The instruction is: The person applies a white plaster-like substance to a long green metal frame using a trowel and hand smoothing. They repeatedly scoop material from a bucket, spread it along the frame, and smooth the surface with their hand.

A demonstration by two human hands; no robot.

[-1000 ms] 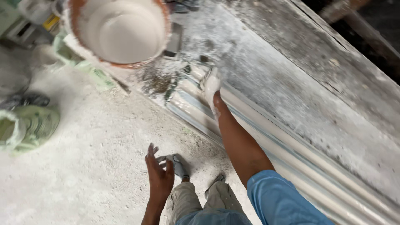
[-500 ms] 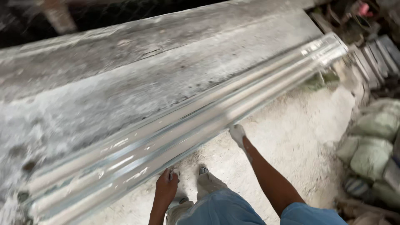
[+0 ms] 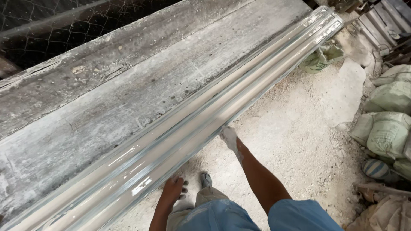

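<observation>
Two hands: both are touching the near edge of a long ribbed moulding form (image 3: 201, 128), wet and glossy white.
Form: it is lying along a dusty grey workbench (image 3: 107, 107), running from lower left to upper right.
Left hand (image 3: 172, 190): fingers are curling against the form's lower edge.
Right hand (image 3: 229, 136): plaster-coated, it is pressing the edge farther along; finger spread cannot be told.
Surroundings: filled sacks (image 3: 385, 115) are sitting at the right on a powdery floor (image 3: 299, 141).

long moulding trough (image 3: 205, 119): silvery grey with pale cream streaks, at the right hand (image 3: 229, 136), which is coated white. left hand (image 3: 172, 191): bare brown. below both: light blue shorts (image 3: 274, 216). right of the hands: pale green sacks (image 3: 385, 128).
</observation>
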